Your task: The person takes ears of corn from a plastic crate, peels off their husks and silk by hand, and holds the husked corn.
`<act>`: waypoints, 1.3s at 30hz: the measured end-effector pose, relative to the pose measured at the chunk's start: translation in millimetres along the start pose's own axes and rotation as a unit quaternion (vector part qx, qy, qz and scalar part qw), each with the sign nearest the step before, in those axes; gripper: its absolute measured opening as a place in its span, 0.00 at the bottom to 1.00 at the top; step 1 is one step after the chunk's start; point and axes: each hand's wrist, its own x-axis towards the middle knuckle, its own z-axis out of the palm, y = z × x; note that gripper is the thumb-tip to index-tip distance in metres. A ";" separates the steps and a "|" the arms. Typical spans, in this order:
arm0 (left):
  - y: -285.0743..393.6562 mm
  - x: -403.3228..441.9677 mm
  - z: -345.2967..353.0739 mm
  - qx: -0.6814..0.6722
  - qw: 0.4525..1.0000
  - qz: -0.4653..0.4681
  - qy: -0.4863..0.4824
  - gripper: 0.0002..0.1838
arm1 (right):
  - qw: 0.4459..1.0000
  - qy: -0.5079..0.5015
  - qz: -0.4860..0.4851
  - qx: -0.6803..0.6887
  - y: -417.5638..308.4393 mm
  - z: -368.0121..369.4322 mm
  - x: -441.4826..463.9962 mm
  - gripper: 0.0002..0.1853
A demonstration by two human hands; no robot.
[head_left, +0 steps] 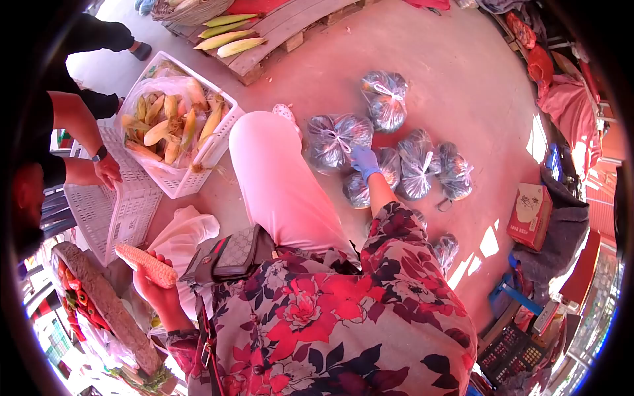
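Note:
My left hand [157,290] is wrapped round a husked corn cob [146,263], holding it tilted at the lower left. In a blue glove, my right hand [364,162] is closed at the side of a tied clear plastic bag [335,135] with dark contents. Its fingertips are partly hidden against the plastic. Around it on the floor lie more tied bags, among them a plastic bag [386,99] behind and a plastic bag [417,164] to the right. What they contain is hard to make out.
A white crate [231,119] of corn cobs stands left of my leg, beside another white crate [122,221]. Another person's hand [107,170] is at that crate. Corn ears [241,47] lie on a wooden pallet [290,26]. A red box [530,214] sits right.

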 end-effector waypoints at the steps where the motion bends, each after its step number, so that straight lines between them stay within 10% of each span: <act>1: 0.0 4.3 2.6 0.001 1.000 0.001 0.013 0.23 | 0.990 -0.058 0.072 0.110 -3.4 10.6 5.2 0.16; 14: -19.2 59.0 22.0 -0.035 0.992 -0.033 0.116 0.24 | 0.976 0.084 0.178 -0.098 -86.9 110.4 31.2 0.13; 39: 10.6 150.6 -2.9 0.010 0.984 -0.017 0.176 0.22 | 0.858 -0.002 0.079 0.508 -270.5 103.5 225.8 0.09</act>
